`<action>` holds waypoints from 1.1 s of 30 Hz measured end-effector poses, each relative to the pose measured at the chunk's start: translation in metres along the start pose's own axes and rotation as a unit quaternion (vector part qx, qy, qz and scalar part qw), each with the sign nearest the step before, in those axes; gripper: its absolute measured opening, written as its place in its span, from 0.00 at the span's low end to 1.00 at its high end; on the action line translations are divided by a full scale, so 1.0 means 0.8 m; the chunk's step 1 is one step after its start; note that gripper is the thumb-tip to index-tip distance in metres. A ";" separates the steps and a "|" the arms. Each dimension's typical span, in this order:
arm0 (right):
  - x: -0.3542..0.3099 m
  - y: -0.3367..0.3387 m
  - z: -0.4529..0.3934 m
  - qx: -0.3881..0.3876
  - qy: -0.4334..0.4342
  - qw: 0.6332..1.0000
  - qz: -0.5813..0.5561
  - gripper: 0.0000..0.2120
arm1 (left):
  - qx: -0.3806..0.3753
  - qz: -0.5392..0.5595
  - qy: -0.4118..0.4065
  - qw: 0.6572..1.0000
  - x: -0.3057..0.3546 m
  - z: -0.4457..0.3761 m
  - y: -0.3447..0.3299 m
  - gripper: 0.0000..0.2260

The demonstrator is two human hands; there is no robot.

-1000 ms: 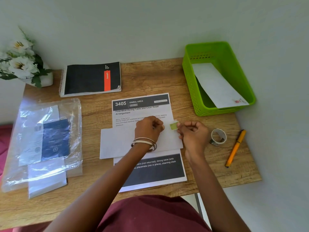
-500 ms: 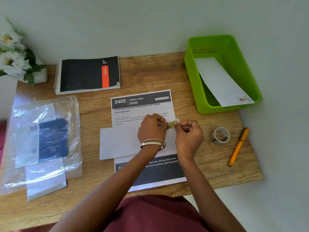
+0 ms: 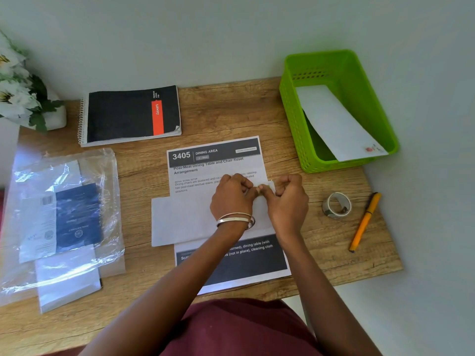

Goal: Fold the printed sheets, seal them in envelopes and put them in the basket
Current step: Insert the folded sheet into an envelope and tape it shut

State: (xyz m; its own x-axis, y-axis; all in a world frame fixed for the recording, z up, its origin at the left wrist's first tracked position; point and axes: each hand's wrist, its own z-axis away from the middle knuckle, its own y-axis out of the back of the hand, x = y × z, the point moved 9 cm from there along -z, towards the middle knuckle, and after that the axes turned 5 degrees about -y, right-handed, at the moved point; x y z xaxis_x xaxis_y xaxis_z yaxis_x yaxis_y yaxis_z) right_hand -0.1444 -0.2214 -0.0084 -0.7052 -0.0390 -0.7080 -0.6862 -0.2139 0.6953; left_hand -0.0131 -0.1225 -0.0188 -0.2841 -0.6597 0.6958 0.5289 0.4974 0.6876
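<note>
One envelope (image 3: 334, 124) already lies in the green basket (image 3: 290, 119) at the table's (image 3: 231, 109) far right corner. A second envelope (image 3: 180, 219) lies mid-table across an unfolded printed sheet (image 3: 216, 165) — both hands, left hand (image 3: 231, 199) and right hand (image 3: 288, 201), pinch a small tape piece (image 3: 271, 186) at its far right corner. Sealing appears under way; basketing it and folding that sheet remain.

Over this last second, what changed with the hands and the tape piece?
Both hands closed together: left hand and right hand now pinch the small tape piece, fingers touching, at the envelope's top right corner. Envelope, printed sheet, tape roll, basket unchanged.
</note>
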 end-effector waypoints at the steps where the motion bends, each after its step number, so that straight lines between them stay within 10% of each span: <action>1: 0.001 0.000 -0.005 -0.007 -0.007 1.000 0.011 0.21 | 0.000 0.001 0.002 1.000 -0.001 0.000 -0.001 0.06; 33: 0.010 0.006 -0.019 -0.121 0.039 0.991 -0.032 0.19 | -0.022 -0.006 -0.036 0.999 0.011 0.003 0.003 0.05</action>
State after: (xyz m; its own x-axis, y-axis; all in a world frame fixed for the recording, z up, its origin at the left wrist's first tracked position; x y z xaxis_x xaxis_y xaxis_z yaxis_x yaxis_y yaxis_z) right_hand -0.1507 -0.2372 -0.0124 -0.6399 -0.0908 -0.7631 -0.6590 -0.4460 0.6057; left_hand -0.0167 -0.1260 -0.0107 -0.3457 -0.6228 0.7018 0.5592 0.4638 0.6871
